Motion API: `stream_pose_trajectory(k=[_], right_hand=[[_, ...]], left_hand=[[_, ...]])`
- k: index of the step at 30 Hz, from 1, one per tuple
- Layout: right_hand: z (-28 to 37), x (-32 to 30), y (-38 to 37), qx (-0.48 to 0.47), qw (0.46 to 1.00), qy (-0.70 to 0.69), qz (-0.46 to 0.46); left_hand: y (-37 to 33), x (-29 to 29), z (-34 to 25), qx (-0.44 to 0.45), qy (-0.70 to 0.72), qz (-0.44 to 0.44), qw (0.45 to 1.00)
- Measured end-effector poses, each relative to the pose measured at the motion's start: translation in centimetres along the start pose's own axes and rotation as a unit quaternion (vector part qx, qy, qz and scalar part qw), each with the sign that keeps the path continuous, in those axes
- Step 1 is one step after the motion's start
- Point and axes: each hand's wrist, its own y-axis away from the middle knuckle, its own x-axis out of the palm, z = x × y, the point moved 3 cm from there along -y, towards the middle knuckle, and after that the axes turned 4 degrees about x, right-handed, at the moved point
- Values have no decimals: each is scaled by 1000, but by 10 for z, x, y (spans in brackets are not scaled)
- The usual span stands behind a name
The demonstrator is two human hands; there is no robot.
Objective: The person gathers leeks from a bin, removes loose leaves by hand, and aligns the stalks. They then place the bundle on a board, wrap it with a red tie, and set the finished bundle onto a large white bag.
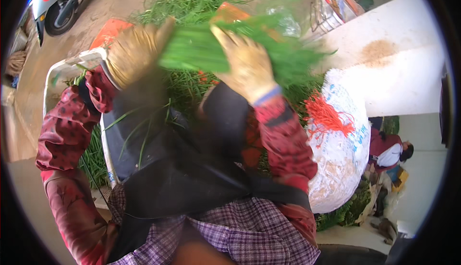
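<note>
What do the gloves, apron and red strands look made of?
Gloves: probably rubber or latex, yellowish, creased, with a slight sheen.
Apron: likely black rubber or coated plastic, smooth, with soft highlights.
Red strands: perhaps plastic twine, thin and bright.

Both hands gloved in tan and raised in front of the torso. Left hand [132,51]: back toward the viewer, thumb [165,30] extended up and rightward; motion blur present, finger closure not verifiable. Left forearm [72,130] descends below and to the left of that hand, sleeve gathered. Right hand [246,66]: level slightly lower, back uppermost, index finger [222,38] pointing up toward the left hand. Right forearm [285,138] runs below and rightward of its hand, wrist [267,96] nearly straight.
</note>
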Motion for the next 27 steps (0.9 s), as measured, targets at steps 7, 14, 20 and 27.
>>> stream_pose_trajectory(k=[7, 14, 20, 27], right_hand=[[-80, -51, 139, 221, 905, -269, 245], [-41, 23, 126, 110, 829, -509, 203], [-158, 29, 165, 238, 899, -238, 281], [-66, 58, 100, 113, 873, -467, 85]], left_hand=[[-21, 1, -106, 284, 20, -132, 950], [-51, -7, -147, 339, 40, -204, 918], [-59, 32, -116, 342, -26, -135, 930], [-108, 42, -145, 333, 67, -220, 914]])
